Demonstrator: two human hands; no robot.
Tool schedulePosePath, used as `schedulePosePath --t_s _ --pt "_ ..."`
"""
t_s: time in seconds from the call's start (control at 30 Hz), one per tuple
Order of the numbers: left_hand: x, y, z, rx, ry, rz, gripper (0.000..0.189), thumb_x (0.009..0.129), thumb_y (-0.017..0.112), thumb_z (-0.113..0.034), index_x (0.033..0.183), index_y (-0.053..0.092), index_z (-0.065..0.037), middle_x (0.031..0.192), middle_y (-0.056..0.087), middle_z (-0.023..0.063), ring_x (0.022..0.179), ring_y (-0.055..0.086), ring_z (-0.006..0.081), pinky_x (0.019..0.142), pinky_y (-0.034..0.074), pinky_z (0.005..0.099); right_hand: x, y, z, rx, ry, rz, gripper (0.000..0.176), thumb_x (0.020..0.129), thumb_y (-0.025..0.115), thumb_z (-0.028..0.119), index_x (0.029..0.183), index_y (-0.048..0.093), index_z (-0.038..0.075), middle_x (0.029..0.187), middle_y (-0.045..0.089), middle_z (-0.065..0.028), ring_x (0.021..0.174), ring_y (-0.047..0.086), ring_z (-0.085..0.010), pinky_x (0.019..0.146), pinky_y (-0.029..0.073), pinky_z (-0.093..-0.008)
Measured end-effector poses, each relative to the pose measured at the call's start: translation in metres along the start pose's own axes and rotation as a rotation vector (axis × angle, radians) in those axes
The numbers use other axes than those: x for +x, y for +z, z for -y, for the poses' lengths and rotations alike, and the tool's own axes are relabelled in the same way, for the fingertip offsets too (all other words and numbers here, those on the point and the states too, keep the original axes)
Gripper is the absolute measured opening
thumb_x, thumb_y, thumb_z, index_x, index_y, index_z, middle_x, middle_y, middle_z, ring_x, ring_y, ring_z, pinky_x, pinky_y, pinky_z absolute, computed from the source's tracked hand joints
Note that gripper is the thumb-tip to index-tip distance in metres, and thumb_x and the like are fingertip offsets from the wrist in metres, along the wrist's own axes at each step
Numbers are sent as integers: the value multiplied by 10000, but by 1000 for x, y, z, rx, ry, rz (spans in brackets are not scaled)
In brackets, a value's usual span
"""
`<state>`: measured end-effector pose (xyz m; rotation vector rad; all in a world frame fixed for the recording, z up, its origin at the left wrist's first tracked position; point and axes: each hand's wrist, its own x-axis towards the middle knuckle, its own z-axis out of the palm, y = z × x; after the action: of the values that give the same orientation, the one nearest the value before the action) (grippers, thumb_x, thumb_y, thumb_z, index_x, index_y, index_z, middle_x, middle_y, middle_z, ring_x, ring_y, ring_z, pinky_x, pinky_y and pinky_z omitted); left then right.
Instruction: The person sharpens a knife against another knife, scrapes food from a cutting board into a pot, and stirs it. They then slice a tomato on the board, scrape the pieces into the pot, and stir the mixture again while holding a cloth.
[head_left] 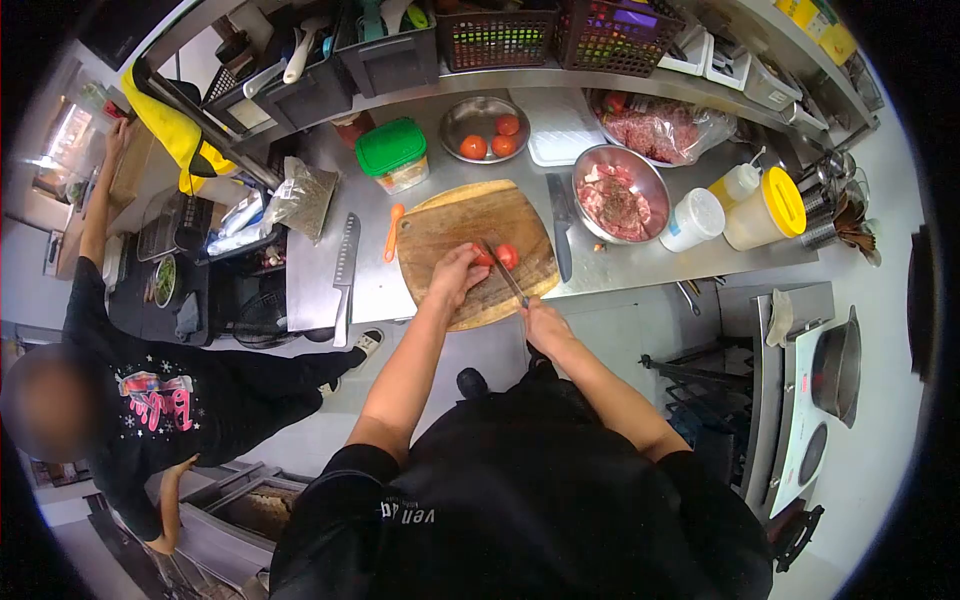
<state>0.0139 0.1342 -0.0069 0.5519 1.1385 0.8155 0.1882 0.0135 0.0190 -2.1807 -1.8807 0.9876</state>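
Observation:
A wooden cutting board [440, 225] lies on the steel counter in front of me. My left hand [459, 273] is on the board, its fingers closed on the left part of a red tomato [508, 256]. In my right hand [546, 325] is the handle of a knife [507, 273], whose blade points away from me and sits at the tomato, between its left and right parts. How deep the blade is in cannot be made out. An orange-handled peeler [393, 232] lies left of the board. A broad dark knife [560, 225] lies along the board's right side.
A bowl of three tomatoes [474, 147], a green-lidded tub [391, 150] and a bowl of cut meat [616, 203] stand behind the board. A long knife [347, 270] lies at left. Another person [150, 390] stands at left. Yellow-lidded container [765, 210] at right.

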Motion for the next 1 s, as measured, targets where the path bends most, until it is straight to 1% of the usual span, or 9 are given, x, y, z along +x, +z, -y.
schedulePosePath --t_s 0.2,0.27,0.43,0.5,0.57,0.63,0.67,0.77,1.0 --pt "-23 -26 -12 -337 11 277 370 926 503 -29 1287 433 6 1168 575 115 1005 611 230 897 520 350 6 -24 7 41 -138 -133 337 947 463 263 1120 517 -20 848 642 -271 824 624 -437 740 484 -517" --pt "-29 -33 -9 -346 90 384 387 919 502 -10 1292 402 4 1219 544 158 1130 559 319 1004 468 381 -2 -30 12 106 -151 -182 344 940 479 265 1143 527 -8 847 642 -267 823 626 -430 731 487 -510" --pt "-55 -21 -15 -440 -23 387 384 901 515 35 1265 397 -6 1249 521 175 1181 522 378 1035 448 404 -1 -13 4 277 -241 -330 349 903 554 240 1178 563 27 804 641 -243 784 633 -419 700 500 -468" --pt "-63 -20 -23 -436 -87 400 387 895 515 56 1257 397 -13 1253 517 179 1196 509 390 1044 442 407 -5 -12 5 557 -173 -421 303 872 596 193 1132 595 37 771 644 -215 761 634 -411 685 503 -436" --pt "-68 -7 -19 -372 10 406 471 893 499 87 1325 357 -34 1261 509 179 1184 519 387 1035 452 397 -12 -19 7 506 -265 -534 299 861 608 170 1134 596 49 753 646 -190 724 649 -358 660 502 -389" --pt "-69 5 -18 -340 29 426 570 889 499 100 1401 299 -50 1281 495 182 1186 523 357 1031 455 381 -36 -52 38 444 -3 -347 284 877 600 185 1130 600 58 761 645 -162 695 649 -275 642 493 -355" --pt "-68 8 -17 -330 50 437 593 890 505 94 1420 282 -52 1290 491 178 1188 525 339 1034 452 378 -32 -43 33 515 -161 -483 306 892 610 231 1147 600 61 730 634 -132 646 618 -212 618 480 -330" --pt "-66 19 -16 -332 71 463 576 911 500 58 1435 285 -46 1317 478 162 1188 529 293 1031 452 370 -25 -41 29 763 -165 -430 341 897 622 304 1159 602 85 727 635 -122 658 620 -217 627 482 -332" --pt "-59 76 -5 -502 117 392 284 952 445 5 1233 442 -36 1194 552 147 1187 527 327 956 500 394 -36 -66 25 623 -233 -418 409 887 619 383 1211 590 136 841 668 -169 800 665 -305 696 501 -368"
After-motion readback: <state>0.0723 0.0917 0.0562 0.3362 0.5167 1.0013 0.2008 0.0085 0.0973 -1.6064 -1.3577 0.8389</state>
